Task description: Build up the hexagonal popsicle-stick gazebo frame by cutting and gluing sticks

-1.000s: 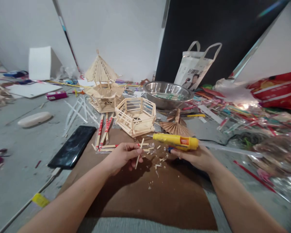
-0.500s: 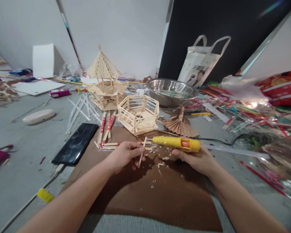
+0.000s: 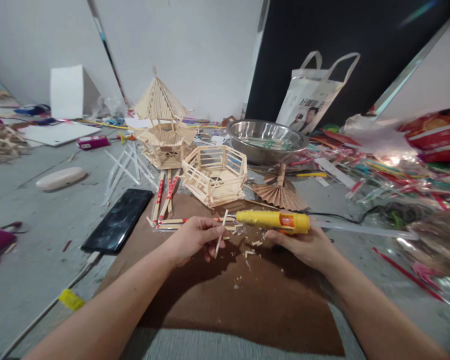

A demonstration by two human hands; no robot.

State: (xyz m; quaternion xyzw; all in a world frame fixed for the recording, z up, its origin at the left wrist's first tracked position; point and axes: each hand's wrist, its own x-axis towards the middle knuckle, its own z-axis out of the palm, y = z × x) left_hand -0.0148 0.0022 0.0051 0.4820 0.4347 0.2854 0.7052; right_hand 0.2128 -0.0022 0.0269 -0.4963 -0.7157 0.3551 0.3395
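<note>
Pinched between the thumb and fingers of my left hand (image 3: 200,239) is a short thin wooden stick (image 3: 221,235), tilted nearly upright. My right hand (image 3: 300,246) is closed round a yellow hot glue gun (image 3: 272,221), whose nozzle points left at the stick's upper part; whether they touch I cannot tell. A long clear glue stick (image 3: 367,230) sticks out of the gun's back. Beyond my hands stands an open six-sided wooden stick frame (image 3: 214,177), with a roofed stick pavilion (image 3: 163,122) behind it on the left. Small stick scraps (image 3: 249,252) lie on the brown sheet (image 3: 232,310) below.
Red-marked packs of sticks (image 3: 165,197) and a black phone (image 3: 118,220) with a cable lie left. A steel basin (image 3: 266,142), a folded brown paper fan (image 3: 279,192) and a tote bag (image 3: 307,97) are behind. Plastic wrappers and materials (image 3: 390,180) clutter the right.
Both hands keep almost the same pose, with the stick held before the glue gun's nozzle. The view has shifted very slightly.
</note>
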